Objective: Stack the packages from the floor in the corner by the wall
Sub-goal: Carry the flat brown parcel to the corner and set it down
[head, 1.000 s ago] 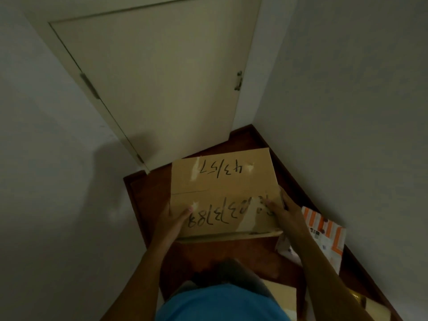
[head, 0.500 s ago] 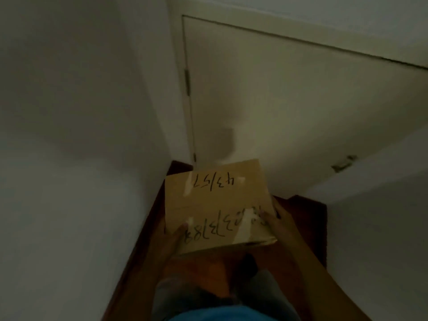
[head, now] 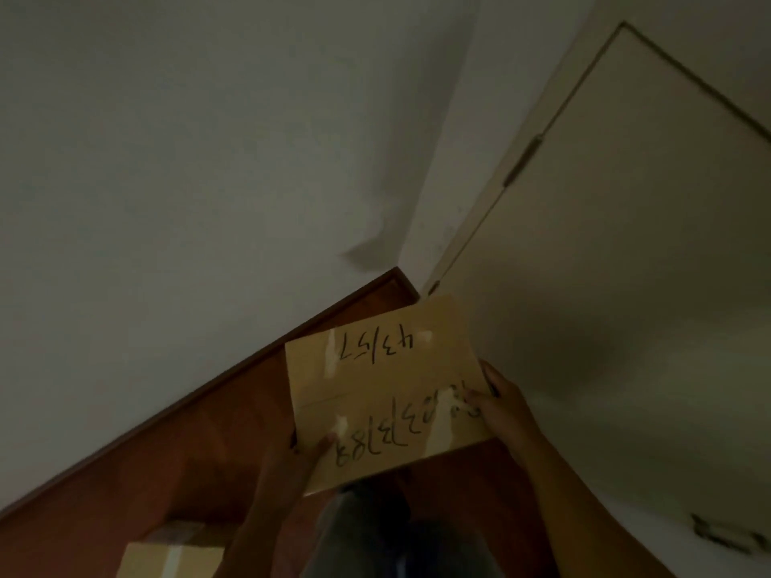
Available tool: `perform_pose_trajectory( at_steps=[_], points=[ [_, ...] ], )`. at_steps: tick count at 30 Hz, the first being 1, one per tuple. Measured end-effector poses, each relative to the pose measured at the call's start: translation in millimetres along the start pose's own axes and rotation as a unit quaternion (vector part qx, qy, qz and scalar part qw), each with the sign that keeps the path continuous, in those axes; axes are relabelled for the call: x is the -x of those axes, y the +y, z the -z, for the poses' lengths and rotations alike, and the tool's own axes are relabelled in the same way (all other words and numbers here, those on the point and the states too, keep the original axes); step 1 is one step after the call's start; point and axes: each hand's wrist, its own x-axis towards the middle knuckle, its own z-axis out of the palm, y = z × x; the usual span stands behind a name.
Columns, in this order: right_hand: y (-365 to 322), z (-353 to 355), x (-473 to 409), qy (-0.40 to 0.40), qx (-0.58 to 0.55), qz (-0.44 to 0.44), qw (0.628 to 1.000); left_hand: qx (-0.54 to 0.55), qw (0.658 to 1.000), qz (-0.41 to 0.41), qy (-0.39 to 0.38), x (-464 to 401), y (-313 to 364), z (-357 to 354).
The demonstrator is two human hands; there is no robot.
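Head view: a flat tan cardboard box with black handwritten numbers (head: 388,390) is held level above the reddish floor (head: 208,444). Left hand (head: 292,456) at seven o'clock and right hand (head: 500,404) at three o'clock each clamp an edge, probably for carrying toward the corner (head: 398,271) at twelve.

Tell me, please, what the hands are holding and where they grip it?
A cardboard box, with the left hand at its near-left corner and the right hand on its right edge.

Box (head: 388,390) held above floor (head: 233,431) nr corner; door (head: 626,244) right, 2nd box (head: 167,556) lower left.
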Motion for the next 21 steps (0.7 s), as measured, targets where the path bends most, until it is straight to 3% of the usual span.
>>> perform_pose_trajectory(
  at_steps=[12, 21],
  points=[
    [54.1, -37.4, -246.3, -0.09, 0.096, 0.04, 0.991, 0.075, 0.991, 0.013, 0.11, -160.7, -65.3, -83.5],
    [142.0, -83.1, -453.0, -0.097, 0.157, 0.063, 0.981, 0.09, 0.991, -0.052, 0.083, -340.5, -167.0, -154.2]
  ],
)
